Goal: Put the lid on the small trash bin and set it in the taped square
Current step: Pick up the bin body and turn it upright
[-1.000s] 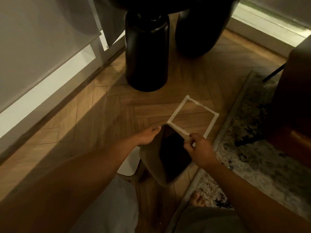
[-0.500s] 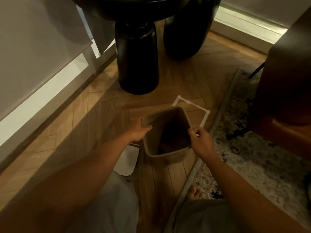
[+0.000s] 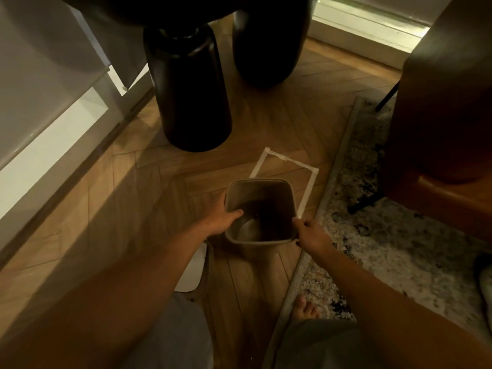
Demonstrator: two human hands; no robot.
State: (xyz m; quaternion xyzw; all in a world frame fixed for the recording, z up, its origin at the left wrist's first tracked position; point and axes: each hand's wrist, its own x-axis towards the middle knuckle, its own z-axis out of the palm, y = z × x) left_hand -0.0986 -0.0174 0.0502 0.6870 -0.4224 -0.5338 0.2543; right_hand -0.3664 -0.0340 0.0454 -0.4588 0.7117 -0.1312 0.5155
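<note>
Trash bin [image 3: 259,209] now upright, both hands' fingers [image 3: 234,213] closed on its rim, overlapping taped square [image 3: 286,166]

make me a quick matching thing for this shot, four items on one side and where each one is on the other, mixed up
Items:
1. small trash bin
2. white lid
3. taped square
4. patterned rug

Places:
A. flat on the wood floor, partly hidden under the left forearm
B. along the right side, under the brown chair
C. held at its rim by the left hand and right hand
D. marked on the floor just beyond the bin, near the black table leg

Pairs: 1-C, 2-A, 3-D, 4-B
</note>
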